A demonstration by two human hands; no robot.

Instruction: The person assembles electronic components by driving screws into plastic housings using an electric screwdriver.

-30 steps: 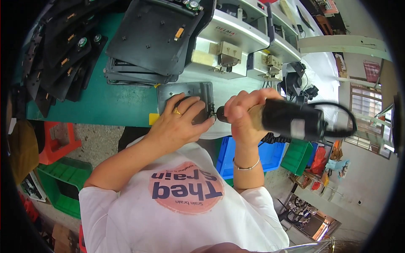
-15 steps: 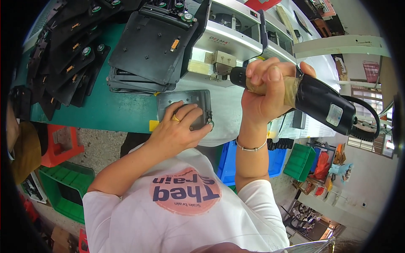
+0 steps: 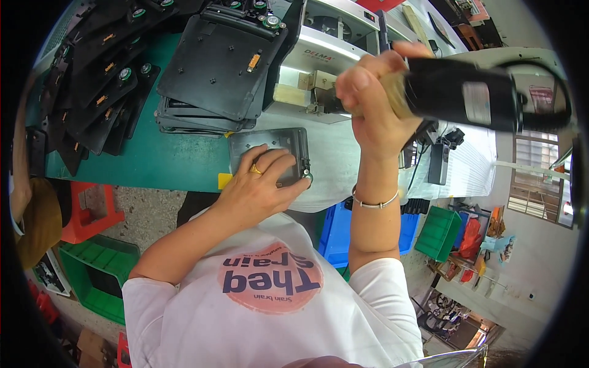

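My right hand (image 3: 380, 104) is wrapped round a black electric screwdriver (image 3: 451, 92), held nearly level, its body blurred. Its nose points left, at the metal pick-up block of a silver screw feeder (image 3: 353, 46); whether the bit touches a screw is hidden. Near the table's front edge lies a small black plastic panel (image 3: 245, 138) with a round green-rimmed part (image 3: 308, 178) at its right corner. Bent over this panel, my left hand (image 3: 261, 184) grips it, thumb beside the round part; the fingers cover much of its middle.
Behind the small panel rises a stack of black panels (image 3: 221, 67), left of the feeder. More black panels (image 3: 101, 80) lean in a pile at far left, near another person's arm (image 3: 21, 178). A blue crate (image 3: 334, 233) stands under the table, a green crate (image 3: 95, 282) at lower left.
My right hand has risen slightly, and the screwdriver's rear end has swung up, bringing it from a slant to nearly level beside the feeder. The left hand and its panel stay almost unmoved.
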